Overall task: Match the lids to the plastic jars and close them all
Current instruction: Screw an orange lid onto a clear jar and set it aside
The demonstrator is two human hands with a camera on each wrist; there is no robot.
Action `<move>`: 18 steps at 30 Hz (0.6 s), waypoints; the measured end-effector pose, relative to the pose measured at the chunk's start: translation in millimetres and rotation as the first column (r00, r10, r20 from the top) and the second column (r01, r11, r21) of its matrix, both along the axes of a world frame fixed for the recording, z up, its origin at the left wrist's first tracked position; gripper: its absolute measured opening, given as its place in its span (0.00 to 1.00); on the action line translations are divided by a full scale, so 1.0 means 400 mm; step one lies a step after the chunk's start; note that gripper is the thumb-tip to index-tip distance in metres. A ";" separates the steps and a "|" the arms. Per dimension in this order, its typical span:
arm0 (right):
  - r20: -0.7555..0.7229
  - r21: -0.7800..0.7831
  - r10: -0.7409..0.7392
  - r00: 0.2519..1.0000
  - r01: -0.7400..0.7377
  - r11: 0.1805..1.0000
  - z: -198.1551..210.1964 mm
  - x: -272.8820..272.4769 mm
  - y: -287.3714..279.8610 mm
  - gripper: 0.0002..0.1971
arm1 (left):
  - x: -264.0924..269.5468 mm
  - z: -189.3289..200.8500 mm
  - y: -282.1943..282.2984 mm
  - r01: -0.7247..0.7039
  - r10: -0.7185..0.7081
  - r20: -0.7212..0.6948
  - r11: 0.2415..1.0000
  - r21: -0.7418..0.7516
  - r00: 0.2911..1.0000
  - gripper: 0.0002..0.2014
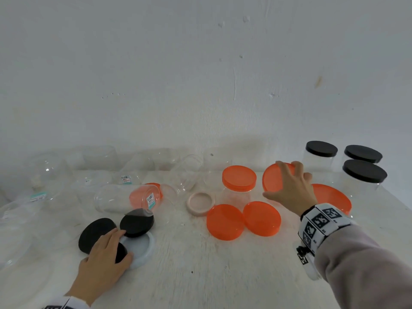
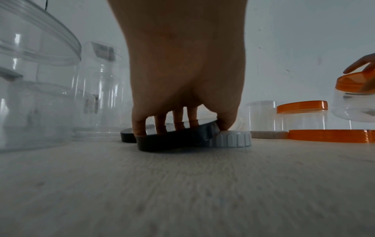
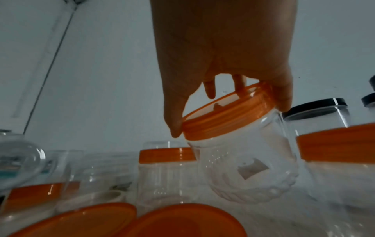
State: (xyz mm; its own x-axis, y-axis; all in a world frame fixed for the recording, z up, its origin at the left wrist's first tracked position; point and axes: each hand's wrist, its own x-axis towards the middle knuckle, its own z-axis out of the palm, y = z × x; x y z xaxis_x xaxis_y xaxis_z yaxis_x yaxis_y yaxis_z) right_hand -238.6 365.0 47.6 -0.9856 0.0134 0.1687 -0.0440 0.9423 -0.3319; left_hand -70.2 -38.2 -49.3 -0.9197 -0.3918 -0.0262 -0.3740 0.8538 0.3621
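Head view shows the right hand (image 1: 289, 188) clamped over the orange lid (image 1: 273, 179) of a clear jar (image 3: 243, 170), thumb on the near edge and fingers on the far edge; the palm hides most of the lid. Right wrist view shows that jar tilted and clear of the surface (image 1: 189, 264), its lid already on. Just left of this hand stands a second closed orange-lidded jar (image 1: 239, 181); nearer the person lie two loose orange lids (image 1: 225, 221) (image 1: 262, 218), touching each other. A large orange lid (image 1: 332, 197) is partly hidden behind the right wrist, so what it sits on is hard to make out. Three black-lidded jars (image 1: 321, 152) stand beyond the right hand.

The left hand (image 1: 104, 257) rests on a black lid (image 2: 174, 139), fingertips (image 2: 140, 129) on its top and thumb at its edge; whether it is lifted is unclear. That lid leans on a white lid (image 1: 142, 246) beside the thumb. Two more black lids (image 1: 95, 230) (image 1: 137, 221) lie just past the fingers. Open clear jars (image 1: 124, 197) beyond and left of this hand blur into the pale wall, and their count cannot be told.
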 end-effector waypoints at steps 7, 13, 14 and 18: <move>0.075 -0.028 -0.038 0.996 0.040 0.999 -0.017 -0.040 -0.010 0.45 | 0.001 0.001 0.010 -0.011 0.011 -0.012 1.000 -0.016 1.000 0.32; 0.204 -0.008 -0.069 0.977 0.072 0.997 -0.012 -0.068 -0.034 0.45 | 0.000 0.000 0.012 -0.005 0.005 -0.006 1.000 -0.021 1.000 0.32; 0.214 -0.003 -0.080 0.973 0.083 0.997 -0.014 -0.070 -0.036 0.44 | 0.000 0.001 0.012 -0.006 0.006 -0.006 1.000 -0.021 1.000 0.32; 0.248 0.027 -0.108 0.963 0.105 0.994 -0.015 -0.070 -0.043 0.43 | -0.003 0.001 0.014 0.002 -0.002 0.005 1.000 -0.025 1.000 0.32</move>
